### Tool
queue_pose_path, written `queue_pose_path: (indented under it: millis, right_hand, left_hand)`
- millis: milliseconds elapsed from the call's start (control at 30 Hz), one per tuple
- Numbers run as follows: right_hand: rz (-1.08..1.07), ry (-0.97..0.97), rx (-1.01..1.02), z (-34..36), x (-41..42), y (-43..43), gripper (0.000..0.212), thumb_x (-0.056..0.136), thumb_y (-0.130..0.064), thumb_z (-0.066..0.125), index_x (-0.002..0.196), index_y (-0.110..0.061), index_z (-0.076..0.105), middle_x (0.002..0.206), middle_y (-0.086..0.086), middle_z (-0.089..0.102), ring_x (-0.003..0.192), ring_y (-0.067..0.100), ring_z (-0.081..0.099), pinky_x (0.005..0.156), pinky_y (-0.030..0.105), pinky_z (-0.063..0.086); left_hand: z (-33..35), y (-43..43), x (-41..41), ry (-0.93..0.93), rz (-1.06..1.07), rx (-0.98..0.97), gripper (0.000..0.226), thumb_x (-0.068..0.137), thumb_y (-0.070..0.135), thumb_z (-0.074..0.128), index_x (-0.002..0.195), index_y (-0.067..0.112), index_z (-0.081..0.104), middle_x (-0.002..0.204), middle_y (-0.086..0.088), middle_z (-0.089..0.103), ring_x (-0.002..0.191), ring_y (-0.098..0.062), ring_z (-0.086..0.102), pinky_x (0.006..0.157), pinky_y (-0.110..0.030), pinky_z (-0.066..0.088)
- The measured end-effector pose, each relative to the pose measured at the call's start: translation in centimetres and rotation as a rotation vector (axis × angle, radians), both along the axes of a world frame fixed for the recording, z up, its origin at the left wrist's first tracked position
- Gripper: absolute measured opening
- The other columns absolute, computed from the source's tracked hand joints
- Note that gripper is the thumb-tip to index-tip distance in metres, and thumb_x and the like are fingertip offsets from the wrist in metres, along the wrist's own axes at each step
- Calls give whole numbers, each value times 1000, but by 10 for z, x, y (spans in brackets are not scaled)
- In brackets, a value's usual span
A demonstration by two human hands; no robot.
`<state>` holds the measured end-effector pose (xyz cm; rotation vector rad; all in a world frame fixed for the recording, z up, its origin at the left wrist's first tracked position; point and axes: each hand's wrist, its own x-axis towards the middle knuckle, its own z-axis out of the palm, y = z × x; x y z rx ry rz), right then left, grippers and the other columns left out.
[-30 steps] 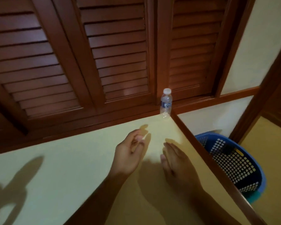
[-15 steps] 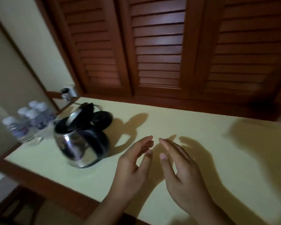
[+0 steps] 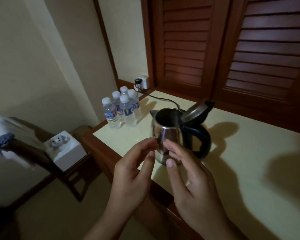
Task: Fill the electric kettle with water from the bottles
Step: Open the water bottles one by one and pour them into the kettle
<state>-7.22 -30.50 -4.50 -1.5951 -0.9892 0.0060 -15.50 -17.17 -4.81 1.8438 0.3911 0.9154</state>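
The kettle [image 3: 170, 135] stands on the pale table [image 3: 249, 161], near its left end, with its lid [image 3: 196, 110] tipped up and open. Five small water bottles [image 3: 123, 110] stand in a bunch at the far left corner, near the kettle, and all have their white caps on. The left hand [image 3: 133, 172] and the right hand [image 3: 189, 177] are up in front of the kettle, close together, fingers loose and a bit bent — they hold nothing. I cannot tell if the fingertips touch the shiny side. I think the filling has not begun. Next, a hand must reach to a bottle, lift it and twist the cap off — gently, as thin bottles squash.
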Motion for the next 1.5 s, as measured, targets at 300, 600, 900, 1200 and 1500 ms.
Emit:
queue_pose_path:
  millis: [300, 600, 900, 1200, 1500]
  right_hand:
    - [-62, 54, -8, 1, -29, 158, 36, 107, -25, 46, 141, -24, 57, 132, -31, 57, 127, -11, 51, 100, 7, 38]
    - [-305, -118, -121, 2, -4, 280, 28, 100, -27, 53, 122, -18, 67, 100, -13, 63, 90, -10, 61, 75, 7, 46]
    - [-533, -488, -525, 17, 36, 354, 43, 97, -51, 51, 118, -16, 66, 95, 13, 66, 83, 33, 66, 63, 34, 53]
    - [-530, -629, -402, 24, 39, 355, 26, 86, -35, 69, 74, -12, 67, 70, -5, 45, 63, 11, 42, 57, 24, 39]
    - [-387, -334, -495, 80, 13, 290, 33, 91, -54, 65, 78, -31, 45, 65, -16, 42, 58, 0, 41, 57, 14, 24]
  left_hand:
    - [-11, 156, -18, -24, -30, -31, 36, 103, 9, 61, 135, 23, 67, 127, 14, 73, 121, -10, 69, 101, -34, 56]
    - [-22, 268, -1, 17, -17, -31, 34, 104, 18, 61, 135, 32, 66, 128, 21, 70, 123, 2, 63, 104, -23, 53]
    - [-41, 308, 19, 108, 1, -91, 44, 99, 14, 64, 141, 29, 60, 124, 21, 68, 118, 1, 64, 97, -14, 53]
    - [-43, 311, 28, 140, -157, -49, 72, 83, 32, 86, 142, 45, 47, 128, 33, 62, 124, 10, 57, 100, -9, 47]
    - [-3, 263, 20, -29, -443, -252, 54, 86, 28, 76, 136, 37, 59, 127, 22, 69, 122, 2, 63, 97, -19, 54]
